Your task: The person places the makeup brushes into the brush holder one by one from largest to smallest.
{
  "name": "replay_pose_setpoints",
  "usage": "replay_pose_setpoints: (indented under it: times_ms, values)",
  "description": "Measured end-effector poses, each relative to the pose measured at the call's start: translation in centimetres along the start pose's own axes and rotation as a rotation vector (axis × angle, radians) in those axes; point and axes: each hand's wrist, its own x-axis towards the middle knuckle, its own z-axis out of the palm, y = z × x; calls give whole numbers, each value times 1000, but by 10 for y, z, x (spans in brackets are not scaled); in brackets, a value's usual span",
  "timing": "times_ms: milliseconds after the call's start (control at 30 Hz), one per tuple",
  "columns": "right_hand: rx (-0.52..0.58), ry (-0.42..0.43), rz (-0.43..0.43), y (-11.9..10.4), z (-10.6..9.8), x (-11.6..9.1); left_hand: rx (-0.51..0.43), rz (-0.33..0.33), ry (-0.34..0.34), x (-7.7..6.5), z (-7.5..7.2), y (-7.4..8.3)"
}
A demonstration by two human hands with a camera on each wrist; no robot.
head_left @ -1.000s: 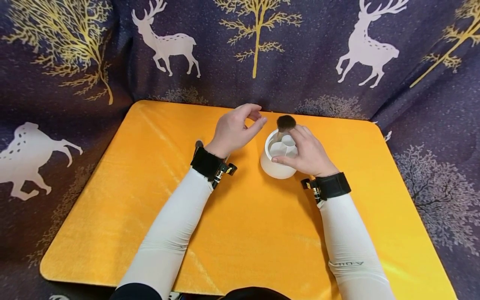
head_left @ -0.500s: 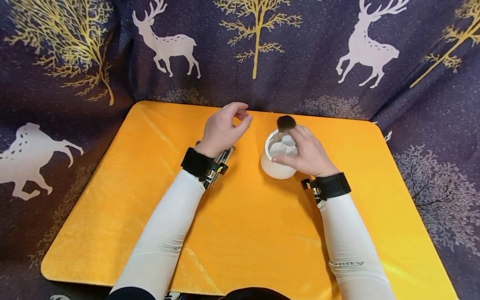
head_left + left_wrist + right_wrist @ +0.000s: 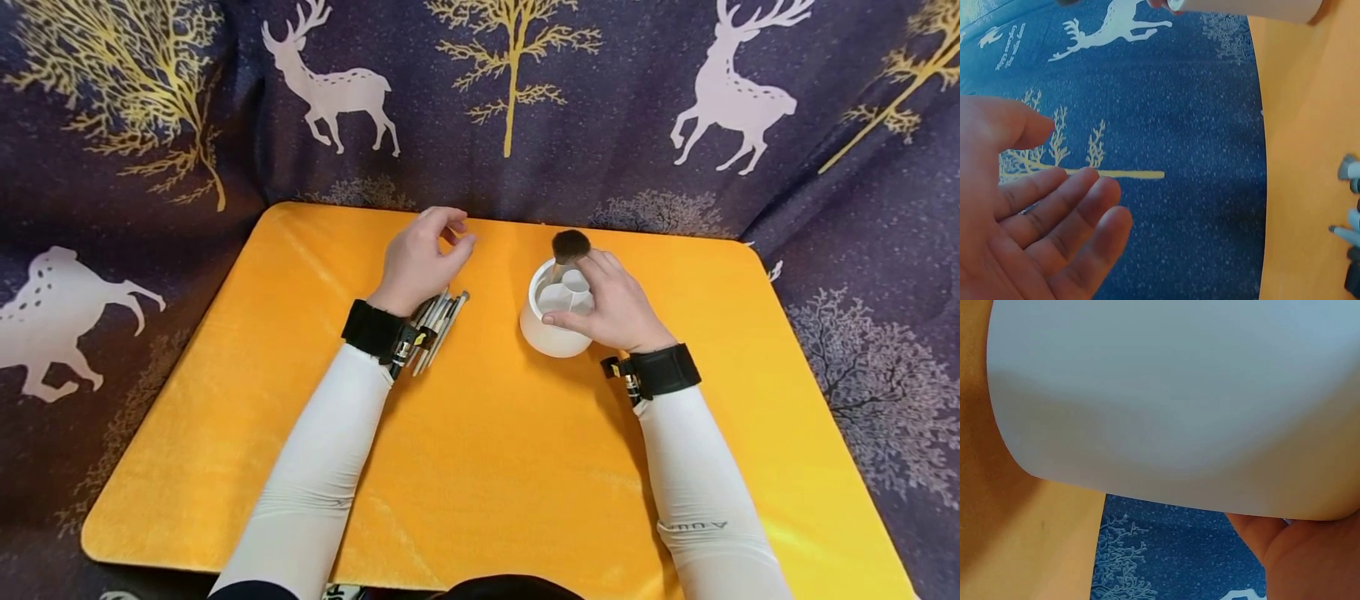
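My right hand (image 3: 621, 312) grips the cup (image 3: 553, 340). My left hand (image 3: 418, 262), thumb and fingers apart, has brushes (image 3: 449, 325) beside its wrist.

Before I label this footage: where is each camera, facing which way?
Head: head-worn, facing forward and down at the table; left hand, right hand, sleeves show.
Left wrist: wrist-worn, facing past the fingers to the curtain.
Right wrist: wrist-worn, facing the white cup; that hand partly shows.
Head and left wrist share the brushes.

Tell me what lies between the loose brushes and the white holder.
Only bare orange tabletop lies between the loose brushes and the white holder; the head view shows it.
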Motion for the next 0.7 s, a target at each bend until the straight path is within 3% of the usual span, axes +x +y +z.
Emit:
replay_pose_setpoints:
  times_ms: [233,533,700]
  values:
    - [-2,7,-7,-1,0,0,66,-120,-33,-2,-9,-9]
    - [-14,3,13,-3,1,-1,245,-255,-99,-8,-22,-32]
    - [-12,0,18,-4,2,-2,262,-326,-138,-14,-30,-44]
